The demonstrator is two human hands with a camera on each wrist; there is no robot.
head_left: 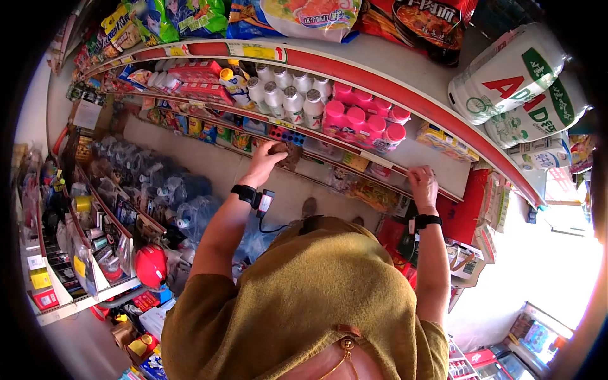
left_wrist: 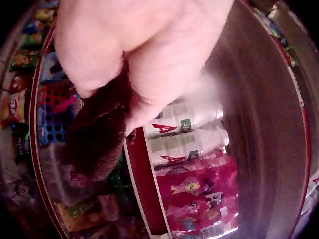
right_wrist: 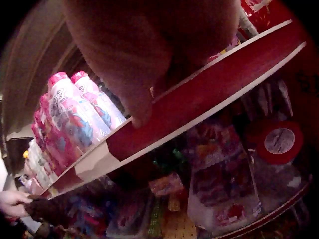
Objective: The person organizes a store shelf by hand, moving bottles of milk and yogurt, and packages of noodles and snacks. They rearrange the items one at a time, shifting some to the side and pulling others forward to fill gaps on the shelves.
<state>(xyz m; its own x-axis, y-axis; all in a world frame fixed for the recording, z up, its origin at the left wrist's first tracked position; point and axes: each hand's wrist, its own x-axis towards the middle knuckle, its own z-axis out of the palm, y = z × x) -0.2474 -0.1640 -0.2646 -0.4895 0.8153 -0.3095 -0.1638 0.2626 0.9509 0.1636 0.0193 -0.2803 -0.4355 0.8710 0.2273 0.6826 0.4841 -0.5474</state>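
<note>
My left hand (head_left: 263, 163) pinches a dark brown cloth (left_wrist: 99, 134) between thumb and fingers, and the cloth hangs in front of the shelf's red front strip (left_wrist: 144, 174). White bottles (left_wrist: 187, 144) and a shrink-wrapped pack of pink bottles (left_wrist: 199, 199) stand on that shelf close by. Farther right along the same shelf, my right hand (head_left: 423, 185) grips the shelf edge (right_wrist: 199, 97), its thumb against the red front strip. Pink-capped bottles (right_wrist: 82, 109) stand just left of this hand in the right wrist view; its other fingers are mostly hidden there.
Large white bottles (head_left: 510, 73) and bagged noodles (head_left: 304, 18) sit on the upper shelf. Boxed snacks (head_left: 354, 161) fill the shelf below. Wrapped bottled water (head_left: 158, 174) stands on the floor at left, beside a rack with a red helmet-like object (head_left: 151, 266).
</note>
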